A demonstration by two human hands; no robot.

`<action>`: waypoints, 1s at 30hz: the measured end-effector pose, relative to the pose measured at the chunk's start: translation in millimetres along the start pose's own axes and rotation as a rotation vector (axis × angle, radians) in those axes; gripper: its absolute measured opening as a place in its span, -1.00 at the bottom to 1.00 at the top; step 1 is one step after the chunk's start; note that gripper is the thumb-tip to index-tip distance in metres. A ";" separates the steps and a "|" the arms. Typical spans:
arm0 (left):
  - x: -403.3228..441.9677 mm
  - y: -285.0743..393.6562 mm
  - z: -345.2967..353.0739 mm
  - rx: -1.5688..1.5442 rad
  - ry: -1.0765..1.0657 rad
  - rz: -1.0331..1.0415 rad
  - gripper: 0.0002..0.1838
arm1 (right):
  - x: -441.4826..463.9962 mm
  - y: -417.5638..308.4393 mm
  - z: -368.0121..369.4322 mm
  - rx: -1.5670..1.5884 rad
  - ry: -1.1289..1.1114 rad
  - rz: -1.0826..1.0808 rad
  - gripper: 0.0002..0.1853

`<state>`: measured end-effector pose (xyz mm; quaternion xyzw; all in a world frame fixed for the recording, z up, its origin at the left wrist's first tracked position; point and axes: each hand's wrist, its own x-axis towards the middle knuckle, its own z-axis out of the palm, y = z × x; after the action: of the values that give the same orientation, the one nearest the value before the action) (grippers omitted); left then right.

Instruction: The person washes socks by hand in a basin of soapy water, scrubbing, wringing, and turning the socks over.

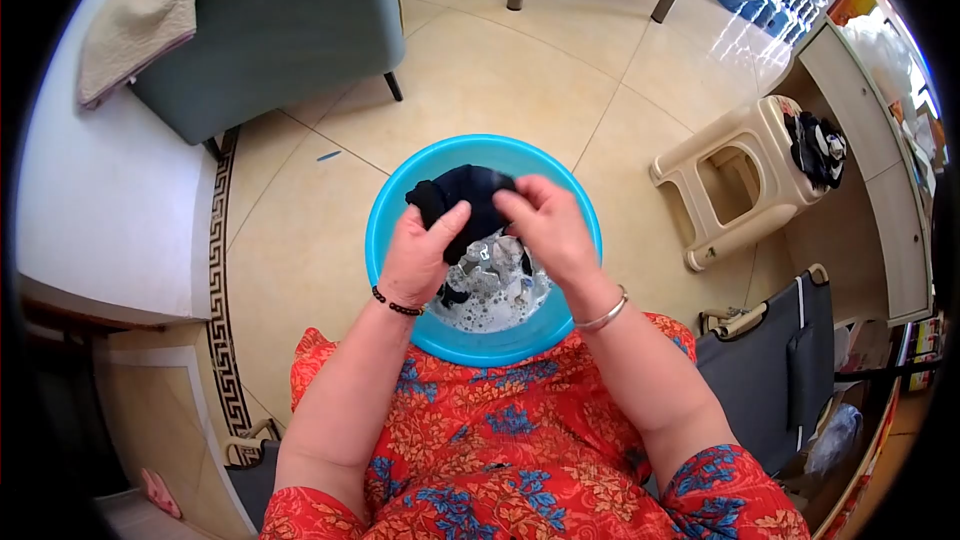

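Between my two hands a dark navy or black piece of cloth point(465, 187) is held up over a round blue basin point(388, 285). My left hand point(425, 245) grips its left side, thumb pressed on the fabric. At the cloth's right edge my right hand point(548, 220) pinches the fabric, slightly smeared by motion. Below them, soapy water point(490, 308) with white foam fills the basin bottom, and some light and dark wet items lie partly in it. The cloth is bunched, so its exact kind cannot be made out.
A beige plastic stool point(735, 180) stands to the right with dark and white cloth items point(818, 150) on it. At the upper left is a grey-green armchair point(290, 30). A folding grey chair point(770, 360) is at lower right, beside a cabinet point(870, 120).
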<state>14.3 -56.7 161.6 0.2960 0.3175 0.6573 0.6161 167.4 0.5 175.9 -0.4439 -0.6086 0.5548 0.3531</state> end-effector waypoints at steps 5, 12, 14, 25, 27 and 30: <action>1.9 10.5 -22.4 -0.160 0.083 -0.111 -0.68 | 11.0 -10.4 -24.0 0.528 0.134 0.089 -0.84; 0.1 6.0 -42.9 0.071 0.200 -0.133 -0.78 | 14.5 -5.2 -33.0 0.906 0.048 0.096 -0.80; 0.2 5.1 -49.4 0.040 0.228 -0.156 -0.77 | 14.5 -8.2 -34.3 1.011 0.078 0.108 -0.79; 7.5 18.3 -46.5 -0.551 0.107 -0.127 -0.68 | 15.3 -7.5 -40.4 1.144 0.147 0.152 -0.78; 8.5 18.3 -48.5 -0.453 0.080 -0.107 -0.68 | 16.5 -6.3 -46.2 1.171 0.075 0.097 -0.78; 11.4 12.5 -55.7 -0.266 0.168 -0.019 -0.70 | 20.9 -5.9 -53.1 1.206 0.109 0.082 -0.79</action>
<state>-37.8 -48.7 136.6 0.1528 0.2811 0.7101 0.6272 208.0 39.2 187.6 -0.2165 -0.1506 0.7915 0.5514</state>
